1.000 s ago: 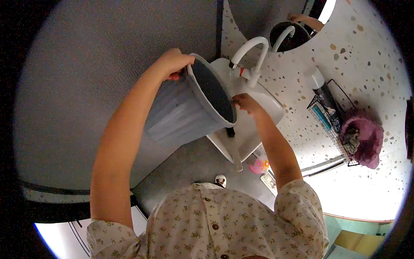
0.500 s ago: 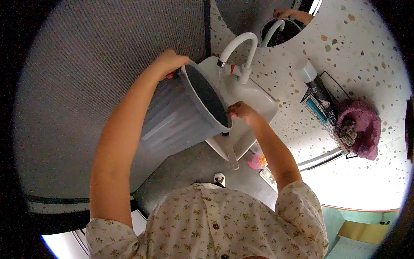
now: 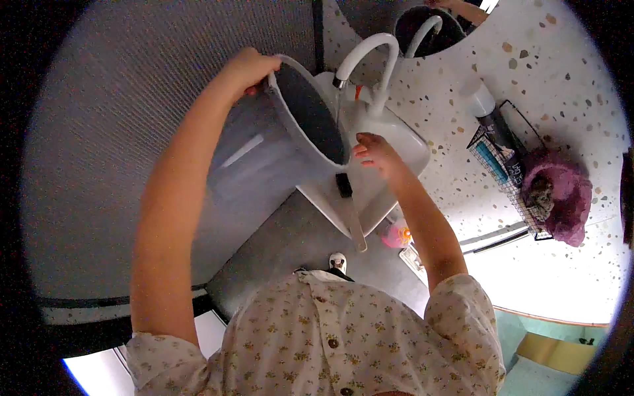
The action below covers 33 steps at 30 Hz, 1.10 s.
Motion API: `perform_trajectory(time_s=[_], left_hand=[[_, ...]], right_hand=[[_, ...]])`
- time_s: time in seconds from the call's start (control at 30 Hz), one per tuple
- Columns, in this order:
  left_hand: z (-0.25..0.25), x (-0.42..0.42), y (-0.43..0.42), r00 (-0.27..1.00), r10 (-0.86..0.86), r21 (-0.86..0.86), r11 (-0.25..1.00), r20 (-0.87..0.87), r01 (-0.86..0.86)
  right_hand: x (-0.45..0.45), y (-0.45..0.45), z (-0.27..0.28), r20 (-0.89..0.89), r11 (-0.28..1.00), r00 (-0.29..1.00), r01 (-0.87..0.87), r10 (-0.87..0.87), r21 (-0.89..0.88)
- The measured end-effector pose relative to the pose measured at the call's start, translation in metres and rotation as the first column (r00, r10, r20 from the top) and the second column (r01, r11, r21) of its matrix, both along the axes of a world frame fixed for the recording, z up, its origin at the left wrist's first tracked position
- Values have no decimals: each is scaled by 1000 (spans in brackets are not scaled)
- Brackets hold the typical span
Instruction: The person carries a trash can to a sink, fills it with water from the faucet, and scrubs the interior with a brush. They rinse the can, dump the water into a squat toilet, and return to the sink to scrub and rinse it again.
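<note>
My left hand (image 3: 249, 69) grips the upper rim of a grey plastic bin (image 3: 254, 145), which is tilted with its mouth facing the white sink (image 3: 403, 142). A thin stream of water runs from the white curved faucet (image 3: 370, 47) at the bin's mouth. Close to the bin's right rim, my right hand (image 3: 375, 153) is apart from it, with fingers partly spread and nothing visible in them. Below the rim, a brush (image 3: 344, 185) with black bristles and a long pale handle lies on the sink, the handle sticking out past the front edge.
On the speckled wall to the right hangs a wire basket (image 3: 508, 181) with a black can with a white cap (image 3: 492, 119) and a purple bag (image 3: 564, 191). A mirror (image 3: 370, 20) is above the faucet. A pink bottle (image 3: 395, 235) stands below the sink. A ribbed grey panel (image 3: 132, 132) borders the left.
My right hand has come off the bin's rim and its fingers have spread. The bin has shifted up and left in my left hand, uncovering more of the brush.
</note>
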<state>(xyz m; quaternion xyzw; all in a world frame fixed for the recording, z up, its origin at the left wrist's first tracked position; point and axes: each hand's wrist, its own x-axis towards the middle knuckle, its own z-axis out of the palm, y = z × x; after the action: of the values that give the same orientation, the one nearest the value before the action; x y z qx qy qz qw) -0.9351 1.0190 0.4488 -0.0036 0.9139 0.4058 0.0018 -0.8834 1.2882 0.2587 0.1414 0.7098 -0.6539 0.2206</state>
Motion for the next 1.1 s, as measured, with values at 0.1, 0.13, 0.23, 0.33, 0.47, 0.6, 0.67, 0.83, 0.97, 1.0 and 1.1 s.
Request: perform_trajectory(time_s=[0.1, 0.13, 0.23, 0.33, 0.47, 0.6, 0.67, 0.83, 0.97, 1.0, 1.1], left_hand=[[7, 5, -5, 998, 53, -8, 999, -32, -54], [5, 6, -8, 998, 55, -7, 998, -25, -55], [9, 9, -12, 999, 36, -16, 999, -14, -37], [8, 18, -5, 996, 45, -135, 989, -79, -55], [7, 22, 0, 994, 39, -171, 984, -104, -56], [3, 26, 4, 984, 63, -188, 978, -167, -95], [0, 23, 5, 982, 81, -178, 978, -174, -112], [-5, 20, 7, 982, 69, -148, 984, -178, -96], [2, 25, 14, 975, 135, -167, 972, -179, -166], [3, 25, 15, 973, 150, -181, 967, -175, -182], [2, 23, 17, 964, 179, -180, 960, -196, -215]], right_hand=[[-3, 10, -6, -99, 999, 995, 5, -8, -34], [-5, 13, -6, -125, 999, 991, -43, 41, -14], [-10, 19, -9, -195, 993, 973, -119, 122, 25], [-8, 17, -8, -273, 990, 952, -135, 141, 40], [-14, 22, -25, -461, 991, 879, -88, 126, 103], [6, 28, -27, -393, 762, 743, -237, 542, 603], [33, 8, -29, -149, 536, 716, -352, 682, 768], [72, -10, -63, -10, 266, 603, -338, 798, 903], [67, 8, -70, 108, 218, 682, -375, 723, 901], [61, 17, -72, 116, 177, 692, -337, 713, 925], [40, 54, -73, -27, 50, 655, -16, 755, 999]])
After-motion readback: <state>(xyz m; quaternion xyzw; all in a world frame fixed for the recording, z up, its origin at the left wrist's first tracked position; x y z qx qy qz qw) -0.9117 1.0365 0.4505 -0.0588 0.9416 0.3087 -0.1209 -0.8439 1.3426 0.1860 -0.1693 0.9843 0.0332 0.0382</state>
